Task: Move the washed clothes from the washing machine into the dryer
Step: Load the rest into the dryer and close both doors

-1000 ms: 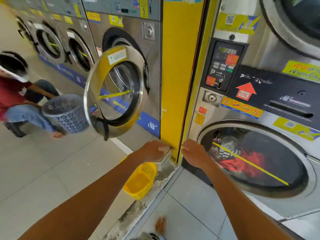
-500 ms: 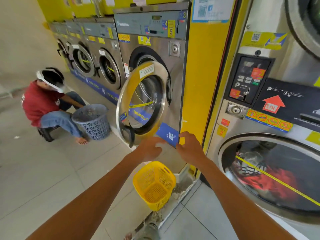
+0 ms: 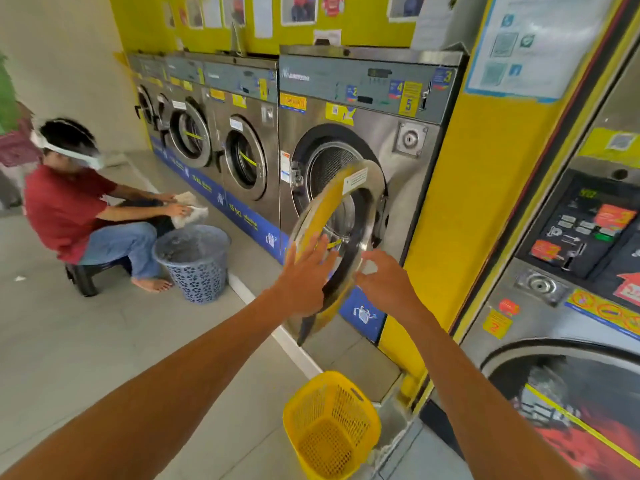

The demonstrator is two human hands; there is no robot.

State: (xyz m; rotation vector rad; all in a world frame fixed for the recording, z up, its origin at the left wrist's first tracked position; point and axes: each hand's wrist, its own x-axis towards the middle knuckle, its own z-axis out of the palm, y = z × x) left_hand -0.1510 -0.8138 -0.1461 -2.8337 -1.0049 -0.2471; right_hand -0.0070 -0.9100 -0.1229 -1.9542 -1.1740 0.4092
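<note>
The steel washing machine (image 3: 367,109) stands ahead with its round door (image 3: 346,216) swung partly open, showing the bare drum (image 3: 329,164). My left hand (image 3: 304,275) lies flat with spread fingers against the door's outer face. My right hand (image 3: 388,282) hovers just right of the door's lower rim, fingers loosely bent, holding nothing. At the right edge is the dryer (image 3: 554,306), its door shut; red and striped clothes (image 3: 581,441) show behind the glass. A yellow mesh basket (image 3: 329,427) sits on the floor below my arms, with nothing in it.
A person in a red shirt (image 3: 65,206) sits on a low stool at the left, handling cloth over a grey-blue basket (image 3: 194,261). More washers (image 3: 242,140) line the wall. A yellow pillar (image 3: 485,188) separates washer and dryer. Grey tiled floor (image 3: 104,341) spreads leftward.
The view rose from the floor towards the washer. Both hands lifted from near the pillar's base up to the open washer door, and the left hand now touches it.
</note>
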